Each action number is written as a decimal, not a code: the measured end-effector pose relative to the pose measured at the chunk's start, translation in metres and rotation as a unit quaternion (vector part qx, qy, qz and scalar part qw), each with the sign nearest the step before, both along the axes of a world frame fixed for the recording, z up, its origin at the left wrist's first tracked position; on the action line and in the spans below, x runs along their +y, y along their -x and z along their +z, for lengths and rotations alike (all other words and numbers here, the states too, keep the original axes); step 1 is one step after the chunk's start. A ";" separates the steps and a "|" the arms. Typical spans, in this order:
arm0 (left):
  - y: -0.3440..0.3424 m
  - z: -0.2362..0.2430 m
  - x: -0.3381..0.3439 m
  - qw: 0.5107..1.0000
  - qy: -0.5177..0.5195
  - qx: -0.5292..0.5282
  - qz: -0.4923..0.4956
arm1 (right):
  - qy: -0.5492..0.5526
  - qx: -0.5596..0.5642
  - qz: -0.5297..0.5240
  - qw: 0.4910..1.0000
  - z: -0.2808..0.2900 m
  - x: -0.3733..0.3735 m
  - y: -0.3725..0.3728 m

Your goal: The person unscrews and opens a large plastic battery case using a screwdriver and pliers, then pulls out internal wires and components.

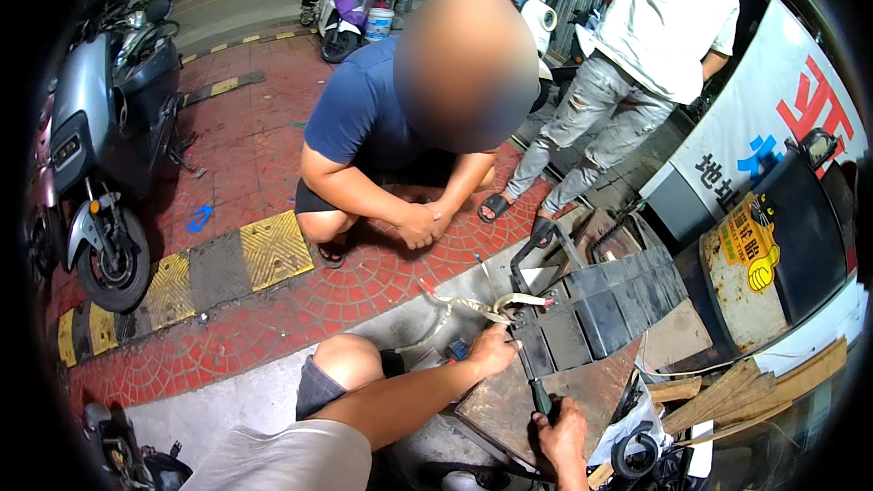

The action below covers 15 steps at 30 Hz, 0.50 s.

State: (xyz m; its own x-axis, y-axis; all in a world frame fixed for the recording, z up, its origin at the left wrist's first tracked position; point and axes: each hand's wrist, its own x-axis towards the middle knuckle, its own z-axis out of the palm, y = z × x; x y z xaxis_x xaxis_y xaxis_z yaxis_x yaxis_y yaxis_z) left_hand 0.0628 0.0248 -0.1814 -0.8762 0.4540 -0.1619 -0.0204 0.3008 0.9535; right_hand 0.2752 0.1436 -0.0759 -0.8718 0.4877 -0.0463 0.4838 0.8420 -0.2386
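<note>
My right hand (562, 434) is closed around the dark green handle of a screwdriver (541, 395). Its shaft points up and away, toward a row of black box-shaped batteries (596, 309). My left hand (494, 352) reaches to the near left corner of that row, its fingers curled beside the screwdriver's shaft and the wire ends. What those fingers pinch is hidden. Pale sleeved cables (468, 304) loop over the battery corner just beyond them, with a reddish end showing. Under the batteries and the screwdriver lies a worn brown board (496, 414).
A person in a blue shirt (350, 114) squats opposite, hands clasped; another in white (668, 23) stands behind. At right are a dark drum (764, 264), wooden planks (755, 391) and a black ring (635, 450). A grey scooter (91, 136) is parked left, past the yellow-black kerb (214, 264).
</note>
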 end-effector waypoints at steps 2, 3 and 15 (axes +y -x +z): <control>0.004 -0.007 0.002 1.000 -0.003 0.001 -0.007 | -0.002 0.016 0.024 1.000 -0.001 -0.001 0.004; 0.000 -0.010 0.006 1.000 -0.021 0.010 0.009 | 0.030 0.017 0.032 0.999 0.000 0.002 0.003; -0.004 -0.001 0.004 1.000 -0.002 -0.002 0.002 | 0.020 0.056 -0.027 0.998 -0.004 -0.003 0.014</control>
